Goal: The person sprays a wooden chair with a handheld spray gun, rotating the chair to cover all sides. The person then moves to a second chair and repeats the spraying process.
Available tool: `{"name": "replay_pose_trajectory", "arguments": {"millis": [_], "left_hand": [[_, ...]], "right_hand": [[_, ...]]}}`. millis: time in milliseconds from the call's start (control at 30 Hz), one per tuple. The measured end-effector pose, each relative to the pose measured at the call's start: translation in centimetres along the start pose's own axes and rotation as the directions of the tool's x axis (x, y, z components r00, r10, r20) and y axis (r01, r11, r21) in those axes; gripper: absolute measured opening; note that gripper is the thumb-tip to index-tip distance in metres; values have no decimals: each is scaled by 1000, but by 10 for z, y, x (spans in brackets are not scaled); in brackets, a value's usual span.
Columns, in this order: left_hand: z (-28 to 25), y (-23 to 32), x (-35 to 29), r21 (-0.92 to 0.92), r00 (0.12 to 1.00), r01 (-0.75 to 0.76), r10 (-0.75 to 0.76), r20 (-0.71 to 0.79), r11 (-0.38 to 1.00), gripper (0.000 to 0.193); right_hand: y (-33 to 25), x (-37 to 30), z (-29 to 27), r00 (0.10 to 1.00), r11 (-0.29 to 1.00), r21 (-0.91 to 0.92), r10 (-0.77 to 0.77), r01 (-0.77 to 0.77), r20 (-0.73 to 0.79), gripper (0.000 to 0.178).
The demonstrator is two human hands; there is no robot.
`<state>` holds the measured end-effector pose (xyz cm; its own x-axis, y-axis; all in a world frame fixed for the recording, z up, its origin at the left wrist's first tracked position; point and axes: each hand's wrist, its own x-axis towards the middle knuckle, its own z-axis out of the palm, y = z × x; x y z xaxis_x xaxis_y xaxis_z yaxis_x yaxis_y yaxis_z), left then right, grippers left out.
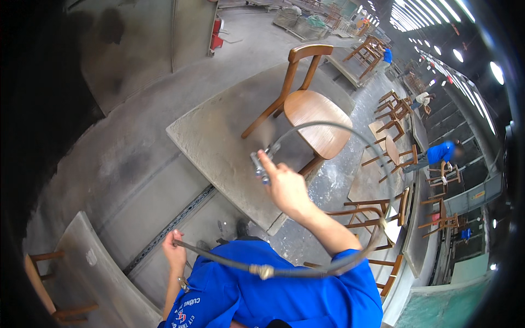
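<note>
Presently, a spray gun [255,162] is being gripped by the right hand [288,188] near a chair [314,111] on a board [219,136], a hose [224,260] by the left hand [174,244]. Greenish material [316,22] is being held in a distant bin [298,28], white lettering [191,301] displayed on a blue shirt [306,298].

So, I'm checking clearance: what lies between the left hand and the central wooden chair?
In the head view: floor with a chain along it, then the board that the chair stands on.
</note>
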<state>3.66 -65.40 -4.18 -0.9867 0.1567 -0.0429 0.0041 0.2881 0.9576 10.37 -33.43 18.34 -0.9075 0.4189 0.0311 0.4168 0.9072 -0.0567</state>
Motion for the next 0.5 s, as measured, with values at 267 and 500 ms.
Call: {"name": "replay_pose_trajectory", "arguments": {"millis": [267,500], "left_hand": [[49,35,-2,-20,990,-113,114,77,993,40],[47,30,-14,-59,992,-90,95,87,994,39]], "right_hand": [[45,4,-36,977,999,-37,-15,8,-213,78],[50,-7,-1,997,982,188,-42,28,69,64]]}}
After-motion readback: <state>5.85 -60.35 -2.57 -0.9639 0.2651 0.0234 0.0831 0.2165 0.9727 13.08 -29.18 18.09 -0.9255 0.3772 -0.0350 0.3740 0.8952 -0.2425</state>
